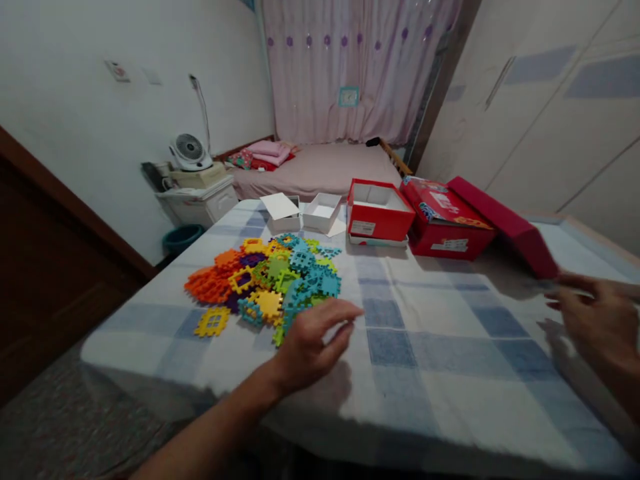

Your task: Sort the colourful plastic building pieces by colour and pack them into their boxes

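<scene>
My left hand (316, 339) hovers over the tablecloth at the near right edge of a heap of interlocking plastic building pieces (280, 268). Its fingers curl loosely, thumb and forefinger apart, with nothing between them. The pieces are orange, yellow, green, blue and purple, and some have window-shaped cutouts. At the right edge of the view, my right hand (597, 317) has its fingers pointing left, close to the low corner of a dark red lid (510, 227). Blur around the fingertips hides whether they hold something. The lid leans slantwise against a red box (445, 243).
Behind the heap stand two small white boxes (323, 212) (286, 220). An open red box (380, 223) with a white inside sits right of them. A checked cloth (440, 373) covers the table. Beyond are a bed (325, 170) and a fan (190, 150).
</scene>
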`<action>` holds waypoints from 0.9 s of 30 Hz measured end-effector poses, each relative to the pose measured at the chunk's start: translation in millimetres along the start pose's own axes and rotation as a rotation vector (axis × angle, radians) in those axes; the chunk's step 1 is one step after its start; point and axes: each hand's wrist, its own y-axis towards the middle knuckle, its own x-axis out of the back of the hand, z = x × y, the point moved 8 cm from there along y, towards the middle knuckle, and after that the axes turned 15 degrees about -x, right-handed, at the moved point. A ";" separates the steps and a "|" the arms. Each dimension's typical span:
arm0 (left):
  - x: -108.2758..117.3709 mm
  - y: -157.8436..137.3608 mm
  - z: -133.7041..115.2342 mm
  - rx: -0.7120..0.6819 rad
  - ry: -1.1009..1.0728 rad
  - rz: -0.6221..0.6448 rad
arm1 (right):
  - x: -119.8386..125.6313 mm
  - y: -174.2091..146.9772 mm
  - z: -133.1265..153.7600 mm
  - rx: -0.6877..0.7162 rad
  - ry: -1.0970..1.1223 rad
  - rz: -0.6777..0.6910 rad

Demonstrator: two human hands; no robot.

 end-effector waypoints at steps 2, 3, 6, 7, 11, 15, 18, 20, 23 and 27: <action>60.0 -15.3 10.3 0.025 0.307 -0.162 | -23.9 -32.7 26.4 -0.100 -0.027 0.061; 92.5 -27.5 22.1 0.088 0.472 -0.249 | -42.1 -50.2 47.0 -0.074 -0.017 0.160; 173.0 -73.2 77.5 0.460 0.867 -0.294 | -93.9 -107.5 117.2 0.181 -0.031 0.386; 193.5 -92.0 98.8 0.644 0.931 -0.271 | -111.6 -128.8 137.8 0.285 -0.055 0.456; 227.8 -145.8 148.1 1.051 0.906 -0.218 | -177.6 -213.0 193.8 0.662 -0.110 0.666; 211.3 -148.1 156.0 1.040 0.814 -0.225 | -222.8 -255.2 210.4 0.745 -0.118 0.705; 190.0 -133.8 154.0 0.954 0.724 -0.298 | -226.8 -255.5 213.8 0.721 -0.033 0.640; 176.3 -120.8 151.7 0.871 0.645 -0.368 | -220.3 -244.5 211.2 0.674 0.040 0.612; 157.9 -99.2 147.3 0.753 0.563 -0.419 | -209.6 -206.6 191.2 0.444 0.100 0.570; 137.7 -75.9 144.6 0.666 0.534 -0.403 | -195.5 -152.6 154.4 0.190 0.051 0.489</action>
